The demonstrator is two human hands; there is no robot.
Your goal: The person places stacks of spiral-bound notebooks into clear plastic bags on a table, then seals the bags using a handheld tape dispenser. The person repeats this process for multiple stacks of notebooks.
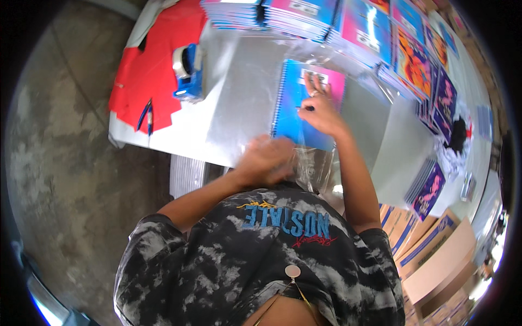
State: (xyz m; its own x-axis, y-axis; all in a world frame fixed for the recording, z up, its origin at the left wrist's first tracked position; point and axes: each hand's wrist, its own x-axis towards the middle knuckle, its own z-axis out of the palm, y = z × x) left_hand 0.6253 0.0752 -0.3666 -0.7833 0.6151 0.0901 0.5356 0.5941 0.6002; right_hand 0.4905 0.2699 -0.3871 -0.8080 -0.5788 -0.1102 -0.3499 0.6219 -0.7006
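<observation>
Steadying the spiral notebook (292, 122) near the table's (217, 144) front edge seemed to call for light, even pressure, with the clear plastic (315, 165) at its lower end kept smooth. The right hand's (322, 110) upper fingers lay spread apart over the cover; whether its thumb and forefinger pinched the small dark object (310, 108) there could not be told. Motion blurred the left hand (267, 157) by the lower left corner, hiding its fingers' state and any grip. Glare obscured the plastic's edges.

Spiral notebook (291, 100), blue and pink, on white desk (198, 127).
Right hand (322, 111) over cover; left hand (267, 157) blurred, apparently near lower-left corner; tape dispenser (189, 81) to left.
</observation>
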